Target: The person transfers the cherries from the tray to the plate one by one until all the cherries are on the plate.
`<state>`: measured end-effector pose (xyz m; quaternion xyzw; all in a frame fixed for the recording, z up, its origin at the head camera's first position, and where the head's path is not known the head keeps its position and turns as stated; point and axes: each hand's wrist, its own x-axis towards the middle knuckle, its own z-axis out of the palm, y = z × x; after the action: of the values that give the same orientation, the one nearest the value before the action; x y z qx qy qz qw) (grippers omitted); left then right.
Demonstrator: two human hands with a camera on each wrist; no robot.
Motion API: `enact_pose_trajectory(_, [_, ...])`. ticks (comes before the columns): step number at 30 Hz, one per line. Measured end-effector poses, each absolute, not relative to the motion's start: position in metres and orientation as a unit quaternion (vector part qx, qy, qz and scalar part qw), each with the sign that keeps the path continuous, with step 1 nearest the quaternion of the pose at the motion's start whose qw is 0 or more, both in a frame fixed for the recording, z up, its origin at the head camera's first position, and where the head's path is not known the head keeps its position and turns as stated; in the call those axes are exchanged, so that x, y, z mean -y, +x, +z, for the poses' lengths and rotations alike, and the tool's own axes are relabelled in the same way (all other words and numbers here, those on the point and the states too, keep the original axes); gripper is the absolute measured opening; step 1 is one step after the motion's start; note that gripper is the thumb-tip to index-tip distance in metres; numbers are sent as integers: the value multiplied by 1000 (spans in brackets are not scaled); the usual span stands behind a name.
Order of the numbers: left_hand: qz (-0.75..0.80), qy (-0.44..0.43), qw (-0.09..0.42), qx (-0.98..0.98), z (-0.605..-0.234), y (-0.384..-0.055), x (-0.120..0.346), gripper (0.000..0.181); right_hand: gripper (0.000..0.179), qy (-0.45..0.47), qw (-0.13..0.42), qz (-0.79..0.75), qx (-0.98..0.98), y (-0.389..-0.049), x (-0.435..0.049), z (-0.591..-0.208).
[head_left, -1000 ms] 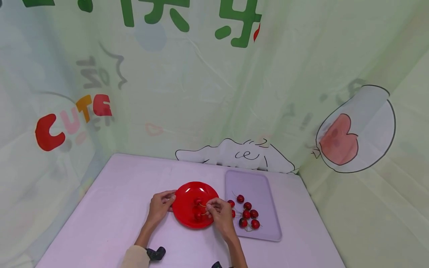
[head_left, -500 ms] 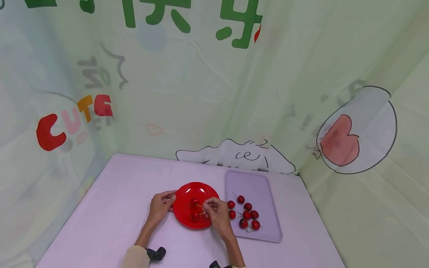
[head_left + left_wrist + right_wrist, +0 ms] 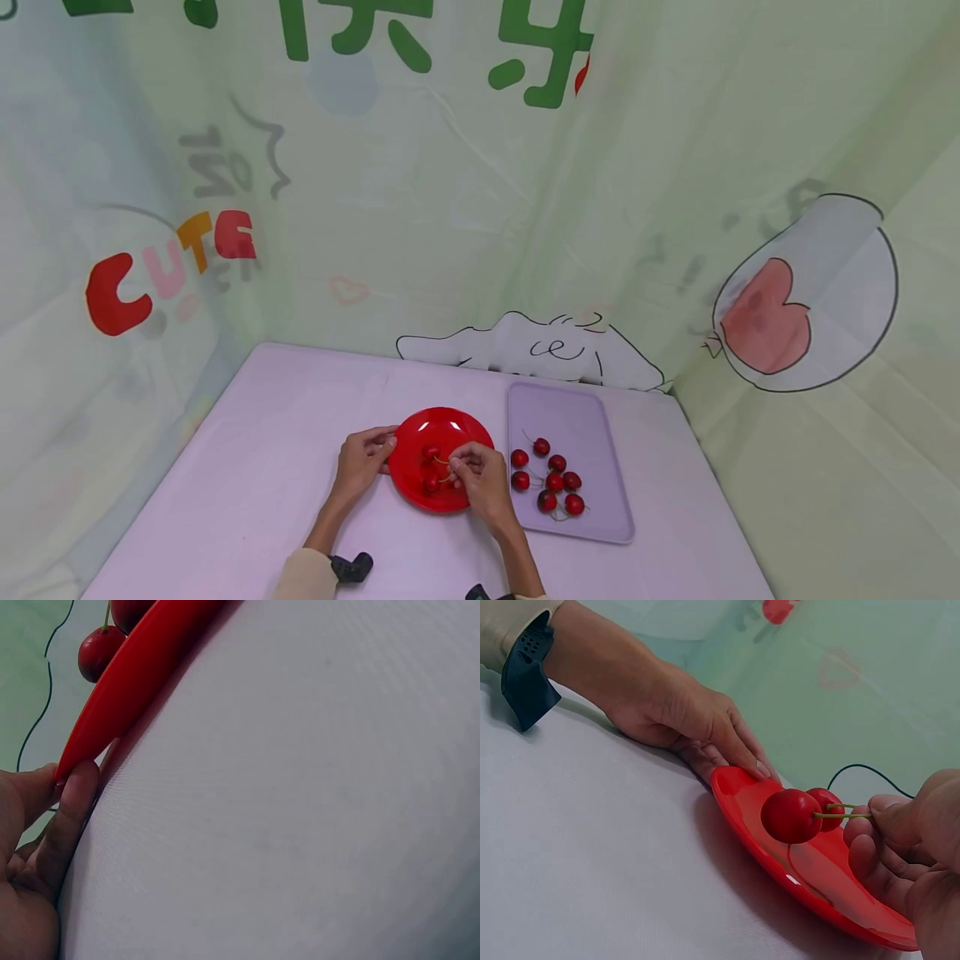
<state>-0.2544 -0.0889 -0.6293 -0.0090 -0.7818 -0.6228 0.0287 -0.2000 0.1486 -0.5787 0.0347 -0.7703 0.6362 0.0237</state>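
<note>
A shiny red plate (image 3: pixel 457 427) sits on the table, its near-left rim pinched between the thumb and fingers of my left hand (image 3: pixel 360 463). In the left wrist view that side of the plate (image 3: pixel 131 694) is tilted up off the tabletop. My right hand (image 3: pixel 486 485) pinches the green stems (image 3: pixel 847 815) of two red cherries over the plate. One cherry (image 3: pixel 790 816) hangs nearer the right wrist camera and partly covers the other cherry (image 3: pixel 832 812). From the head, the two fruits, an upper cherry (image 3: pixel 431 452) and a lower cherry (image 3: pixel 432 483), overlap the plate's middle.
Right of the plate lies a pale purple tray (image 3: pixel 558 408) with several stemmed cherries (image 3: pixel 554 482) grouped on its middle and lower part. A printed curtain (image 3: pixel 450 208) closes off the back and sides of the pale table (image 3: pixel 300 400). A black device (image 3: pixel 351 568) is on the left wrist.
My right hand has shifted a little leftward over the plate, carrying the two cherries by their stems. The left hand keeps its grip on the rim.
</note>
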Motion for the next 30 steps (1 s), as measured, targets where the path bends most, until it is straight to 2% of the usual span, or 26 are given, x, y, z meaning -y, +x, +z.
enact_pose_trajectory(11, [-631, -14, 29, 775, -629, -255, 89, 30, 14, 34, 14, 633, 773, -201, -147, -580])
enact_pose_trajectory(30, [-627, -11, 27, 778, -629, -255, 90, 30, 10, 58, 12, 614, 787, -207, -139, -580])
